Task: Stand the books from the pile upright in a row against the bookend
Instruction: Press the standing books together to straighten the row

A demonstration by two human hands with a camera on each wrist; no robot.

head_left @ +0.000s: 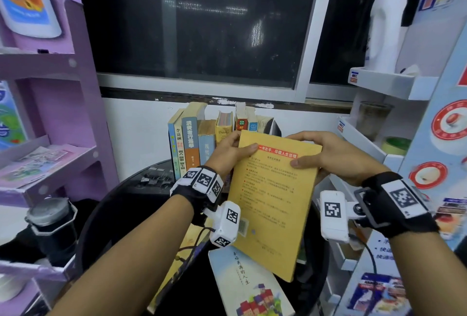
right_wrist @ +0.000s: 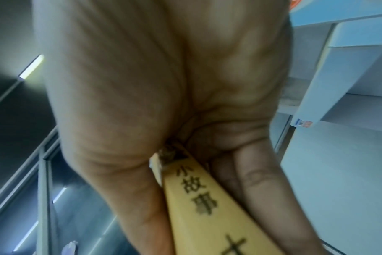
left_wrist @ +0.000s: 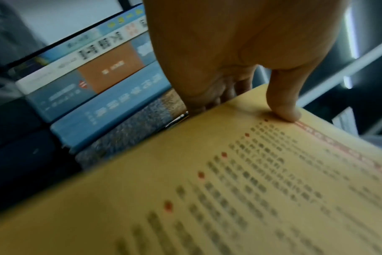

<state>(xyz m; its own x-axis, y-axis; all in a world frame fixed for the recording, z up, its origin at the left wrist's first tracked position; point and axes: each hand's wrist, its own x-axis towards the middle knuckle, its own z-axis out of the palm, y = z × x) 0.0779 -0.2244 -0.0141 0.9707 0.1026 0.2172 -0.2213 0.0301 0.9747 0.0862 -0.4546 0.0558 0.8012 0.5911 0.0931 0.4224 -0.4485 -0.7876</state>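
A yellow book (head_left: 273, 199) with a red band hangs tilted above the black table (head_left: 126, 199), back cover toward me. My left hand (head_left: 231, 150) pinches its upper left corner, thumb on the cover (left_wrist: 283, 110). My right hand (head_left: 328, 153) grips its upper right edge, thumb on top, fingers under the spine (right_wrist: 199, 203). Several books (head_left: 199, 138) stand upright in a row behind it; a dark bookend (head_left: 275, 126) shows at the row's right end. A pale book (head_left: 250, 282) and a darker one (head_left: 177, 270) lie flat below.
A purple shelf unit (head_left: 58, 118) stands at the left with a dark jar (head_left: 54, 229) in front. White shelves (head_left: 384, 83) with a white bottle (head_left: 386, 22) stand at the right. A dark window (head_left: 202, 24) fills the back wall.
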